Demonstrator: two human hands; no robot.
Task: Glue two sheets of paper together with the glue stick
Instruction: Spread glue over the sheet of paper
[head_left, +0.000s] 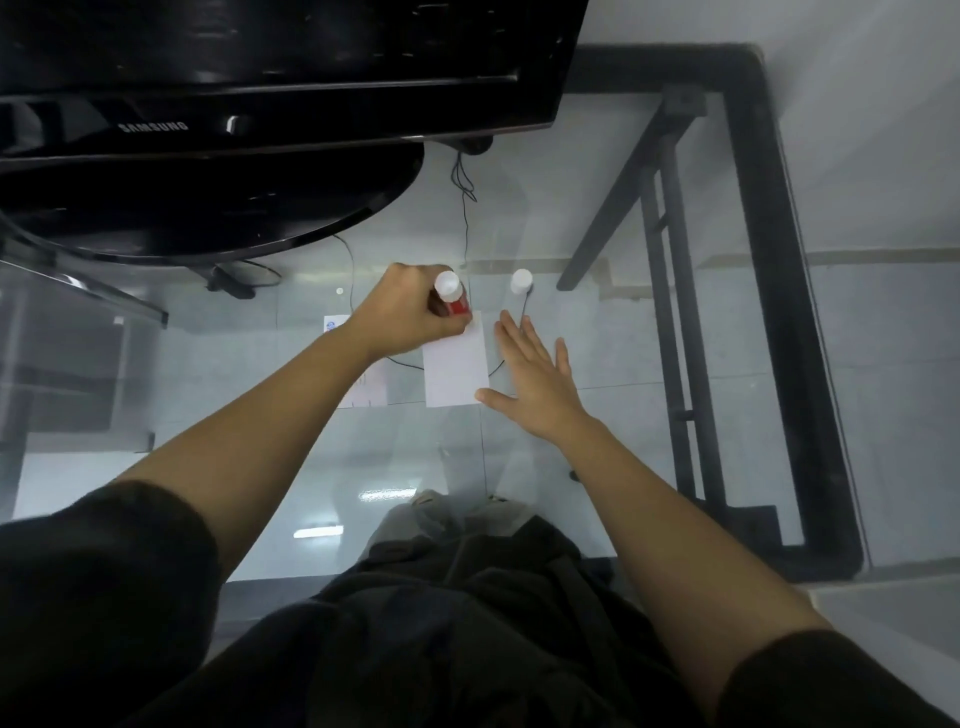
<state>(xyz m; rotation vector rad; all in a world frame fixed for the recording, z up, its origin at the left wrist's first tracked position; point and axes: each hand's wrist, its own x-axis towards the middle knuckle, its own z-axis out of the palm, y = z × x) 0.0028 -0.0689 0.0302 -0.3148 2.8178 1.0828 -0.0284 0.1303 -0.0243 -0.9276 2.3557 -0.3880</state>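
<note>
The left hand grips the glue stick against the paper, while the open right hand steadies its edge.

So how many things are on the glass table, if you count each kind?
Paper sheets: 2, the white sheet and a second sheet partly under the left arm
Glue stick: 1, the red glue stick in the left hand
White cap: 1
Monitor: 1
Total: 5
</note>
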